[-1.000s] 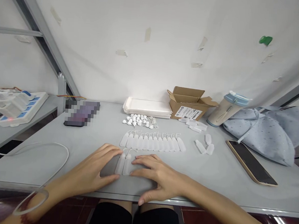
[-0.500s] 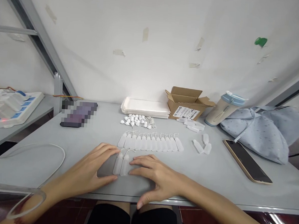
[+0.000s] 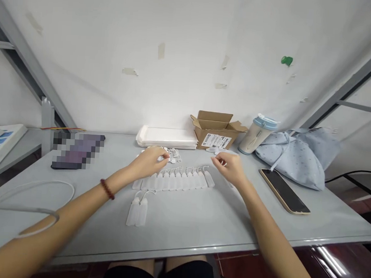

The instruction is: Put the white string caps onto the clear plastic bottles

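My left hand (image 3: 151, 162) is over the pile of small white caps (image 3: 174, 155), its thumb and fingertips pinched together. Whatever is between them is too small to make out. My right hand (image 3: 230, 167) hovers among the loose translucent bottles (image 3: 216, 150), its fingers curled to a pinch and their contents hidden. Between the hands lies a row of several capped squeeze bottles (image 3: 183, 182) with thin looped straps, partly covered by my left hand. Two more capped bottles (image 3: 137, 211) lie side by side nearer the table's front edge.
Behind the caps lies a stack of white trays (image 3: 168, 138), beside an open cardboard box (image 3: 215, 130). A tumbler (image 3: 257, 135), a blue cloth bag (image 3: 297, 156) and a phone (image 3: 284, 191) are at right. A white cable (image 3: 55, 213) crosses my left forearm; a blurred-out object (image 3: 79, 151) lies at left.
Both hands have left the two front bottles and moved forward, the left to the caps, the right to the loose bottles. Their fingers have closed. The view has shifted right.
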Available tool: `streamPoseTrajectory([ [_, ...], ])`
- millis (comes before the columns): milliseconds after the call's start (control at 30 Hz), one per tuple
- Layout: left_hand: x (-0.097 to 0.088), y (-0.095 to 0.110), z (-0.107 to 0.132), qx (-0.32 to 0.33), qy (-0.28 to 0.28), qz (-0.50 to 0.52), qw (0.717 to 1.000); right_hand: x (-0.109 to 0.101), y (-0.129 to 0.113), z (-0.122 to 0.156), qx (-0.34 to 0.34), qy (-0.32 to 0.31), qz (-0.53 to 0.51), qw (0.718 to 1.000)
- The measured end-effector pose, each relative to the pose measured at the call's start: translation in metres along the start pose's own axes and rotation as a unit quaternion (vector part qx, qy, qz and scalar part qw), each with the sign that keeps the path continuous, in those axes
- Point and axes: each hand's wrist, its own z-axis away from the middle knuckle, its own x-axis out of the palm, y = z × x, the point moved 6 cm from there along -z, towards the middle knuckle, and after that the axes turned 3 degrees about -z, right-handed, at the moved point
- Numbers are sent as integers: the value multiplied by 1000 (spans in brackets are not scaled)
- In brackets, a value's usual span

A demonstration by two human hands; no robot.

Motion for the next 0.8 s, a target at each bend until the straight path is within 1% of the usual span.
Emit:
streamPoseTrajectory([
  [67,16,0,-25,24,-17,-34,999,-4,28,-3,89,-53,71,992],
  [133,29,2,-43,39,-24,-48,998,-11,49,-2,154,-75,123,977],
  [200,39,7,-54,51,-27,-59,997,-18,62,1,186,-77,144,969],
  [300,45,16,-61,65,-29,-67,995,-26,70,4,200,-84,140,966],
  [333,44,18,-62,66,-27,-65,995,-27,70,5,200,-92,131,967],
  [400,39,19,-65,54,-11,-54,997,-26,68,7,206,-130,90,966],
  [500,26,12,-69,10,27,-21,999,-22,65,12,245,-199,37,948],
  [600,15,-2,-66,-47,59,34,997,-19,67,18,284,-249,56,924],
  [667,12,-11,-61,-84,68,77,991,-15,68,22,296,-281,73,910],
  [733,10,-17,-53,-113,69,115,984,-12,69,24,300,-292,86,904],
  [800,9,-23,-44,-154,75,180,969,-10,69,23,300,-282,93,907],
])
